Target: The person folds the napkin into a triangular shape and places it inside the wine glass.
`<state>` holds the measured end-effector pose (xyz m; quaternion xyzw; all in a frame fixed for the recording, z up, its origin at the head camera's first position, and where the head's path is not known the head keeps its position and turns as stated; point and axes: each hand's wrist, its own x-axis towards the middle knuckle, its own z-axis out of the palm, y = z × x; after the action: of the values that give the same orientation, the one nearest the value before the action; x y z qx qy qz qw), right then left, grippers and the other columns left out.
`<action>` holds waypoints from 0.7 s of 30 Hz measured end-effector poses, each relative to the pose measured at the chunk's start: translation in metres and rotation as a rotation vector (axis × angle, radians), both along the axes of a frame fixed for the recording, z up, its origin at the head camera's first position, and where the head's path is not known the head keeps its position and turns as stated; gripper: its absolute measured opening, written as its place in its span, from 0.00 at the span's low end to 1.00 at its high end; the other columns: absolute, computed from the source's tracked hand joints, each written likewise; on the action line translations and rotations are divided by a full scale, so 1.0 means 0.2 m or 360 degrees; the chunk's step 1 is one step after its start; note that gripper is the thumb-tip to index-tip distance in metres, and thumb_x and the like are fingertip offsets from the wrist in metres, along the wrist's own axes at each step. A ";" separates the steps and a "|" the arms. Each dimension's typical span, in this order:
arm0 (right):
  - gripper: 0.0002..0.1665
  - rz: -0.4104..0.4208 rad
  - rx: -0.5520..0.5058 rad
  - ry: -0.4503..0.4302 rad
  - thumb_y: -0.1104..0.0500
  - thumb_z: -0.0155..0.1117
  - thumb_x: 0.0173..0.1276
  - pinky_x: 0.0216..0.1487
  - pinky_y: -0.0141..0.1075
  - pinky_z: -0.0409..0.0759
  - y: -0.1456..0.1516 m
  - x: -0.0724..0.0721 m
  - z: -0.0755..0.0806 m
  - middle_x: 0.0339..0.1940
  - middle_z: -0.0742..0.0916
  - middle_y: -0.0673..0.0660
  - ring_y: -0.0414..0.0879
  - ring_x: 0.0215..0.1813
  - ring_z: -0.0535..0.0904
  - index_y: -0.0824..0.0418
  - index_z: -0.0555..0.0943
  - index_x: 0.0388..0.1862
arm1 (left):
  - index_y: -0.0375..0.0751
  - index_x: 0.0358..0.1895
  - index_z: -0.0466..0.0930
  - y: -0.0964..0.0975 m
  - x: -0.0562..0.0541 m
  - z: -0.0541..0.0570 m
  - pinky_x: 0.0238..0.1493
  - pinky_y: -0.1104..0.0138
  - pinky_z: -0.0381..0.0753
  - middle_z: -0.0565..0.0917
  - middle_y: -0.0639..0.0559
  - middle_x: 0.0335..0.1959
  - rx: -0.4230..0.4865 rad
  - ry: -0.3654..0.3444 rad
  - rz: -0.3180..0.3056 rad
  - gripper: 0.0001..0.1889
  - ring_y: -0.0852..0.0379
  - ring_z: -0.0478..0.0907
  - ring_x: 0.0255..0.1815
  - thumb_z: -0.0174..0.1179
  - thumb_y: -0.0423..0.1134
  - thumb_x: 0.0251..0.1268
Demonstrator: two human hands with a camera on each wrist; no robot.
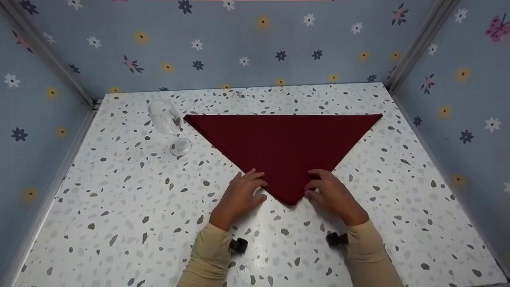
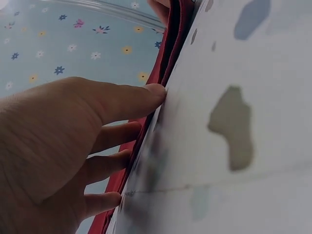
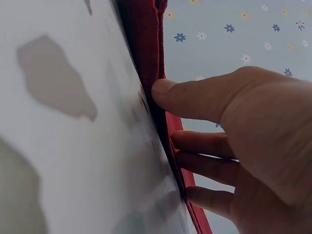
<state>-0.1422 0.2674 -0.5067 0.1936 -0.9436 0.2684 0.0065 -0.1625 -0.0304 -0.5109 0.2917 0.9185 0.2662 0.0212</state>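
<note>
A dark red cloth napkin (image 1: pixel 279 147), folded into a triangle, lies on the speckled table with its long edge at the far side and its point towards me. Beside its lower left edge is my left hand (image 1: pixel 241 195), the fingers spread and slightly bent, their tips at the layered cloth edge (image 2: pixel 168 53). On the other side my right hand (image 1: pixel 330 195) mirrors it; thumb and fingertips touch the folded edge (image 3: pixel 146 34) in the right wrist view. Neither hand grips the cloth. The fold's point lies between the two hands.
A clear stemmed glass (image 1: pixel 164 117) stands to the left of the napkin, close to its left corner. Blue flowered panels (image 1: pixel 223 44) wall in the back and both sides of the white speckled table (image 1: pixel 131 207). Both wrists carry small black cameras (image 1: pixel 239 245).
</note>
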 end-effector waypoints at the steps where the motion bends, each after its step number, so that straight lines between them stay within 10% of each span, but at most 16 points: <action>1: 0.03 0.0006 0.0008 0.0013 0.59 0.72 0.67 0.67 0.52 0.69 0.00 0.00 0.00 0.66 0.77 0.63 0.60 0.69 0.70 0.56 0.89 0.37 | 0.42 0.58 0.83 0.00 0.00 0.00 0.74 0.43 0.51 0.73 0.45 0.70 -0.0010 0.0010 0.0003 0.19 0.44 0.61 0.76 0.66 0.44 0.67; 13: 0.02 0.0103 -0.0105 0.0164 0.64 0.64 0.72 0.72 0.60 0.59 -0.02 -0.03 -0.02 0.51 0.87 0.55 0.52 0.57 0.80 0.60 0.84 0.39 | 0.44 0.64 0.79 0.05 0.02 0.00 0.76 0.46 0.46 0.76 0.49 0.68 0.0015 0.0064 -0.0189 0.24 0.48 0.63 0.75 0.64 0.48 0.68; 21: 0.08 0.0104 -0.0151 0.0138 0.59 0.56 0.78 0.55 0.46 0.78 -0.02 -0.02 -0.01 0.45 0.86 0.53 0.47 0.47 0.81 0.59 0.81 0.48 | 0.40 0.63 0.79 0.08 0.00 -0.01 0.74 0.46 0.55 0.80 0.47 0.63 0.0035 0.0134 -0.0186 0.24 0.48 0.71 0.70 0.67 0.42 0.66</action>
<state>-0.1464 0.2643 -0.5088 0.2351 -0.9219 0.3042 0.0477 -0.1621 -0.0138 -0.5137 0.3559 0.8970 0.2622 -0.0053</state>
